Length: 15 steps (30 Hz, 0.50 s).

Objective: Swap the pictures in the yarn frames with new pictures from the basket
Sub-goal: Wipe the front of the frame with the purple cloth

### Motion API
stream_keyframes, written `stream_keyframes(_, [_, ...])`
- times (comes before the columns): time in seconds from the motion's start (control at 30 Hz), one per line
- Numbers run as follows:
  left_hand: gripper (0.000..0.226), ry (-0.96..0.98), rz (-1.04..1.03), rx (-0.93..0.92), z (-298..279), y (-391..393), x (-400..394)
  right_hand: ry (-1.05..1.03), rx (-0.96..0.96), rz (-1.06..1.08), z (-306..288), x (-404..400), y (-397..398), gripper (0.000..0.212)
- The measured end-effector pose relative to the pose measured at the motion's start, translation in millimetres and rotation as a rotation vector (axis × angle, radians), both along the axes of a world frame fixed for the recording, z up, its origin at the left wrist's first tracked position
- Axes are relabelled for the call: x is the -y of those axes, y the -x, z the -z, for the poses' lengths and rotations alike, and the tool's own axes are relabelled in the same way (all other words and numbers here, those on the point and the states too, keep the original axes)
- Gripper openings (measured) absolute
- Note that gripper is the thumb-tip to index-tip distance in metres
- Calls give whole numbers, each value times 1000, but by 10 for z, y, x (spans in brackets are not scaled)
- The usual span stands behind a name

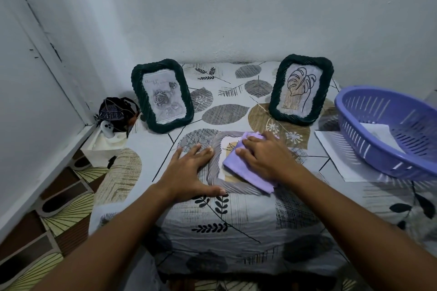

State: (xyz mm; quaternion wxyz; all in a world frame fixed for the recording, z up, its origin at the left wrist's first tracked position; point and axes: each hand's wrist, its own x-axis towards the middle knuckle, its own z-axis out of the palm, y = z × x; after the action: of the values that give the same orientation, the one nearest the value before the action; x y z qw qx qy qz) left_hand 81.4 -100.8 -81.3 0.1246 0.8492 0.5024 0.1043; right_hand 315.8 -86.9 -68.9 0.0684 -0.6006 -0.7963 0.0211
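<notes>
A grey yarn frame (214, 173) lies flat on the leaf-patterned table in front of me. My left hand (189, 170) rests flat with spread fingers on its left edge. My right hand (264, 155) presses a folded lilac cloth (238, 168) onto the frame's picture, fingers straight. Two dark green yarn frames stand at the back: the left one (163, 95) shows a rose drawing, the right one (300, 88) a line-drawn leaf. A lilac plastic basket (387, 132) at the right holds white paper (378, 132).
A white sheet (335, 156) lies under the basket. A dark bag (117, 111) and a small white object (106, 129) sit at the table's left back corner by the wall. The patterned floor lies to the left.
</notes>
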Motion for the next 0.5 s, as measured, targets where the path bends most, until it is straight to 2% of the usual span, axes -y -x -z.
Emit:
stream_keyframes(0.13, [133,-2,1,3,-2,0,0,-11,7,34,56,28,24,69])
stream_keyframes(0.33, [131,-6,-7,-4,13,-6,3,-46,-44,22,-70,219,69,56])
stream_keyframes(0.5, [131,-7,-8,-11,2,-9,9,-29,-22,21,-16,373,69,67])
